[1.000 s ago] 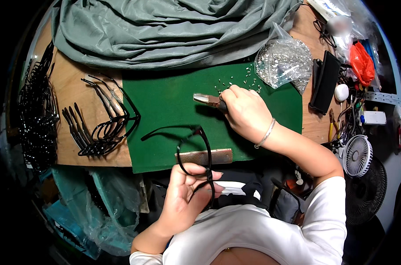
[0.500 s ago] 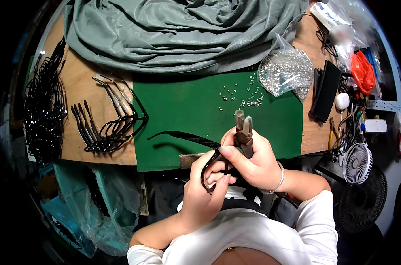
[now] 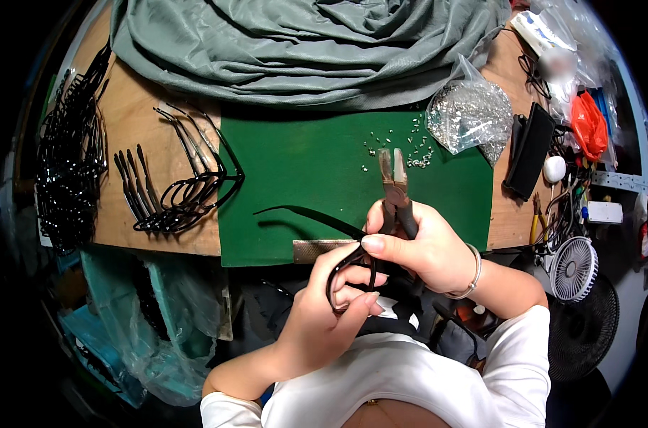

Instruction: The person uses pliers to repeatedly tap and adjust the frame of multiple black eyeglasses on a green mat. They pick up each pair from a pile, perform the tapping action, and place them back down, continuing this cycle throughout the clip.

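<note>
Now, low in the middle of the frame, the left hand (image 3: pixel 324 314) grips a black glasses frame (image 3: pixel 349 274) while the right hand (image 3: pixel 424 246) is closed around pliers (image 3: pixel 394 182), jaws almost shut and empty. Seemingly the hinge is being fitted; next the tips need careful lining-up.

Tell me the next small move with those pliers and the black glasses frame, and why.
Probably tip the pliers down toward the black glasses frame: the right hand holds them pointing away, jaws apparently empty, while the left hand steadies the frame just below.
</note>
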{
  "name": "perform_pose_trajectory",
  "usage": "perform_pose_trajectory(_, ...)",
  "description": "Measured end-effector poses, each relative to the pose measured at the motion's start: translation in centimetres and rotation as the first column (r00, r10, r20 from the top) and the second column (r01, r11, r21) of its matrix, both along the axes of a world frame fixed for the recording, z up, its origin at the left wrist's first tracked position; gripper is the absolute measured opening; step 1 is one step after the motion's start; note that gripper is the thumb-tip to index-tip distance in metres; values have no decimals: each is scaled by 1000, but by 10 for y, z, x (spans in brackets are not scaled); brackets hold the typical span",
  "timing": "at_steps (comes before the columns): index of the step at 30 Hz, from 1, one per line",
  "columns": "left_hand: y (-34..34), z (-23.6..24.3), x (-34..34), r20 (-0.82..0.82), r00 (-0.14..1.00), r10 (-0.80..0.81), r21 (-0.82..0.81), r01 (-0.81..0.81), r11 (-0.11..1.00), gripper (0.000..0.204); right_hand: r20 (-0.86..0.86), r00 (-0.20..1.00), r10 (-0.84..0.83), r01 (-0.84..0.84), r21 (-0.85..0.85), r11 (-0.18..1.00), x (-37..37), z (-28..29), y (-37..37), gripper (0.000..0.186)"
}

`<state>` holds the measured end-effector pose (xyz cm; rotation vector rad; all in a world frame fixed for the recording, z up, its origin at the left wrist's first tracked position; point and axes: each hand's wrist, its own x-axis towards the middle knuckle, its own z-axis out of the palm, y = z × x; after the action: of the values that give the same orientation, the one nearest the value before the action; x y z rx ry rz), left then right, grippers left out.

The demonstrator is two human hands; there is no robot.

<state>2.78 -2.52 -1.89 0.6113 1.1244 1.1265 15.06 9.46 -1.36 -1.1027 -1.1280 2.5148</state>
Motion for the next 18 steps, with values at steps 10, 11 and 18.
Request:
perform_pose_trajectory(10,-3,9,-15,297,954,-40,-62,61,996,54,-39,998,43,-43,25,999,5,1,-1,18)
perform_pose_trajectory(11,-4,9,-18,279,959,-56,-60,76,995,54,-23,998,51,-49,76,996,8,0,-2,18)
perform_pose_trajectory(18,-8,10,-31,314,944,-102,-116,144,983,46,263,720,642,-693,320,646,32,11,13,31)
